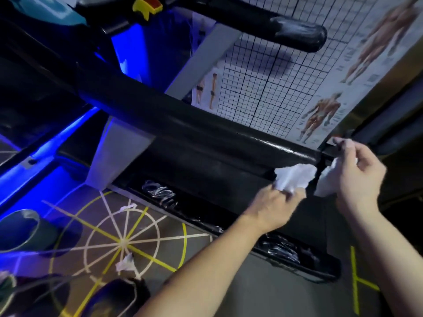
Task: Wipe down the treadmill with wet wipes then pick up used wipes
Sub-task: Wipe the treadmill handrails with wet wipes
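With our left hand (272,202) pinching a crumpled wipe (295,177) and our right hand (359,172) gripping a second wipe (327,184) (both bunched), we should press firmly along the handrail (206,124).

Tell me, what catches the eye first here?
Near the right, the left hand pinches a crumpled white wipe and the right hand holds a second wipe, both by the black treadmill handrail. Blue light glows at the left, above a taped wheel pattern on the floor.
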A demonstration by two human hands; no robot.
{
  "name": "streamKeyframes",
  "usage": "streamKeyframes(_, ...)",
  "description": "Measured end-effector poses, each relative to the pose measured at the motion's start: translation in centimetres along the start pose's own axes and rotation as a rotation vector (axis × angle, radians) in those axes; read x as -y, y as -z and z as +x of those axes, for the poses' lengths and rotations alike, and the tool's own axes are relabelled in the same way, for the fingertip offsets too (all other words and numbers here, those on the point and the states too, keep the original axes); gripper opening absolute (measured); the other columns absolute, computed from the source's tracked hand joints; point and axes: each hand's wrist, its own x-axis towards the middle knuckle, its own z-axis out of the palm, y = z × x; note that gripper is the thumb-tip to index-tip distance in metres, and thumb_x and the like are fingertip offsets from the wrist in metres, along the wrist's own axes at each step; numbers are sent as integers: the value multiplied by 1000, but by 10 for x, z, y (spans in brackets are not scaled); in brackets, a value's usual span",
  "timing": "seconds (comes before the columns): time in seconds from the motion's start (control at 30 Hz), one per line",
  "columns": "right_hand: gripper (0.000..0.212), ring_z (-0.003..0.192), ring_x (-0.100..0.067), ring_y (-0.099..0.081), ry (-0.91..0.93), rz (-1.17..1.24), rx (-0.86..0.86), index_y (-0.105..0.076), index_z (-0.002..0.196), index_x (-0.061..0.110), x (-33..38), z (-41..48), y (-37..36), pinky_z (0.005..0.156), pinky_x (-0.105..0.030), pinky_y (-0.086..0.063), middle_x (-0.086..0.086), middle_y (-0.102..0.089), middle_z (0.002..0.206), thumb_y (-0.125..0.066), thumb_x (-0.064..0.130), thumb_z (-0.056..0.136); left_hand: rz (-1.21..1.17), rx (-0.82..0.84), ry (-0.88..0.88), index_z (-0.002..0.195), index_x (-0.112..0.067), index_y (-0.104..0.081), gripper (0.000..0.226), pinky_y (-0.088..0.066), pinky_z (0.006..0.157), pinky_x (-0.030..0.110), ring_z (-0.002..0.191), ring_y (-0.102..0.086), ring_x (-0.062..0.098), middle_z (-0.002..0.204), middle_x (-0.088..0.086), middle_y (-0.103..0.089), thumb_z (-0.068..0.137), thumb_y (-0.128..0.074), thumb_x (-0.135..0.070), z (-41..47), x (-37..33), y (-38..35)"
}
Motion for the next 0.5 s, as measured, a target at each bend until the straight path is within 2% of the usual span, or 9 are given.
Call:
streamKeyframes(0.03,23,57,0,-56,-34,48,-10,-73,100,24,-2,-4,10,62,-22,-46,16,-65,58,-52,35,102,23,-39,20,103,-15,-42,24,-34,40,34,46,-58,38,61,16,-63,85,-56,-7,-4,3,8)
streamKeyframes(0.1,24,37,-21,-54,-121,191,11,-70,98,20,-2,-16,24,44,-28,-45,1,-55,42,-50,32,105,78,-208,157,94,-14,-45,5,-42,50,39,55,-62,40,67,18,-63,96,-43,-10,-16,18,17)
streamKeyframes(0.17,25,28,-32,-46,-201,237,15,-68,99,16,-7,-24,32,37,-31,-43,-6,-44,36,-50,31,105,230,-281,316,92,-12,-45,22,-46,68,44,70,-65,43,78,20,-63,104,-28,-11,-30,41,31)
streamKeyframes(0.23,25,27,-30,-46,-271,229,3,-68,100,14,-12,-28,36,37,-31,-44,-8,-44,37,-50,30,106,279,-252,382,100,0,-50,36,-46,99,54,91,-64,53,88,26,-61,103,-14,-3,-41,70,38)
streamKeyframes(0.27,26,28,-29,-46,-291,229,9,-68,102,12,-15,-31,37,37,-30,-44,-11,-45,38,-49,30,106,237,-233,374,105,5,-53,47,-38,115,59,102,-60,60,93,27,-59,102,-7,-1,-39,82,36)
streamKeyframes(0.3,28,28,-30,-47,-303,239,21,-68,104,10,-15,-33,38,37,-30,-45,-15,-46,41,-49,30,106,226,-233,340,108,8,-56,54,-29,121,62,111,-55,64,96,28,-57,101,-3,0,-34,88,33)
streamKeyframes(0.37,29,29,-29,-49,-313,238,47,-68,106,7,-13,-39,39,38,-26,-44,-24,-50,46,-48,29,106,295,-279,287,113,11,-56,45,-27,121,63,122,-52,61,99,26,-56,99,-14,7,-18,88,22)
streamKeyframes(0.43,27,30,-26,-51,-294,190,80,-67,102,8,-12,-45,41,37,-21,-41,-17,-53,42,-47,26,107,383,-194,167,116,8,-52,29,-32,119,60,124,-53,54,113,29,-54,94,-35,6,-5,68,5)
streamKeyframes(0.5,26,33,-31,-52,-281,164,105,-68,101,13,-17,-45,43,39,-25,-43,-17,-54,42,-47,27,106,321,-144,-12,109,2,-57,21,-44,103,49,113,-54,43,126,29,-58,94,-42,-2,3,40,-16)
